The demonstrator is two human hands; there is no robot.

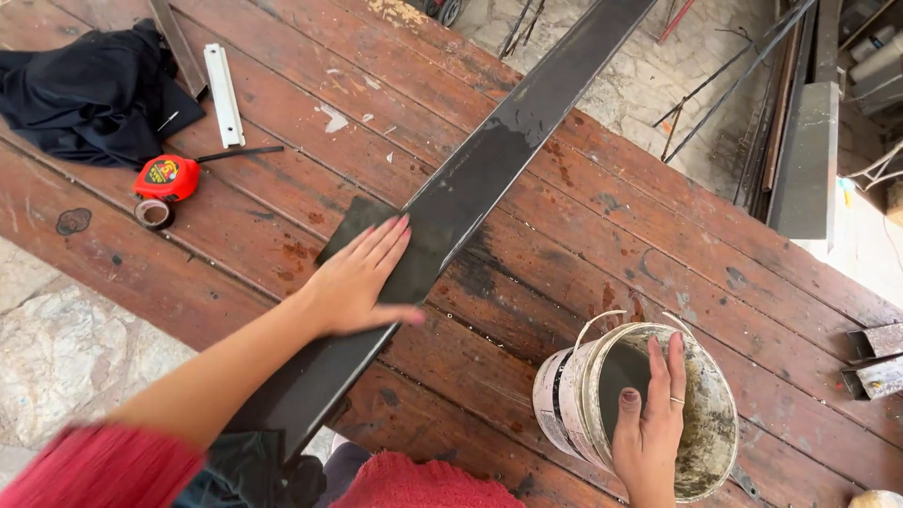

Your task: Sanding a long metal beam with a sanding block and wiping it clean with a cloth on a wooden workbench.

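Observation:
My left hand (362,275) lies flat, fingers together, on a long dark metal bar (489,160) that runs diagonally across the reddish wooden table (611,216). A dark flat piece (350,224) sits beside the bar under my fingertips. My right hand (651,419) reaches into a dirty white paint bucket (564,390) that stands near the table's front edge; the fingers rest on the inner wall above dark paint (621,372). Whether that hand holds anything is hidden.
A red tape measure (167,177), a small tape roll (153,214), a white bracket (224,94) and a black cloth (89,89) lie at the far left. Metal channel ends (875,362) sit at the right edge. Steel rods and profiles (800,141) lie on the stone floor beyond.

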